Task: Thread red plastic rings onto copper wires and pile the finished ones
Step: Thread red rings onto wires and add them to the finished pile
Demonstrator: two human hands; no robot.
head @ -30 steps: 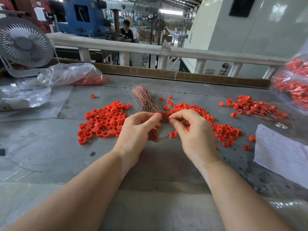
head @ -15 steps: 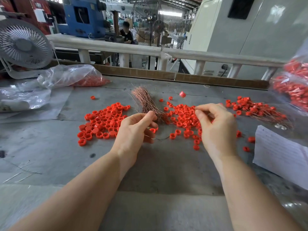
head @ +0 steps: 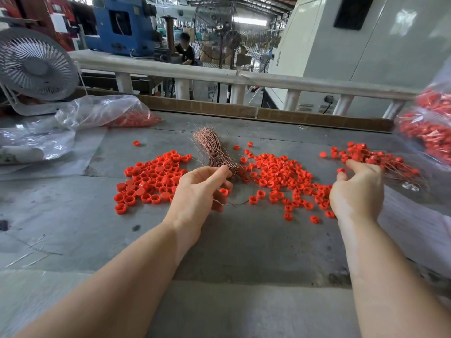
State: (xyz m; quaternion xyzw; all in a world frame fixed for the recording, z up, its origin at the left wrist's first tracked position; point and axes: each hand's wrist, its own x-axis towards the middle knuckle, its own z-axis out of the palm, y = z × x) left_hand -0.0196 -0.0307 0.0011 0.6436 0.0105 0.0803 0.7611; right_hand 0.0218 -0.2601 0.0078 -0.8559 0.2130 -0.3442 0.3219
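Our right hand (head: pixel 356 191) had swung to the finished pile (head: pixel 380 158), fingers loose, empty; left hand (head: pixel 200 191) pinched a wire (head: pixel 234 204), which might snag loose rings (head: pixel 280 172).

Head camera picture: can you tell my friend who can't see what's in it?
A person's left hand pinches thin wire by a copper wire bundle, while the right hand reaches toward a pile of wired red rings on a grey table.

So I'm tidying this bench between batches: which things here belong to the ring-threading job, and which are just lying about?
Job:
- copper wire bundle
- loose red rings
- finished pile
- left hand, right hand

Lying about:
- desk fan
- sheet of paper
- crumpled clear bag
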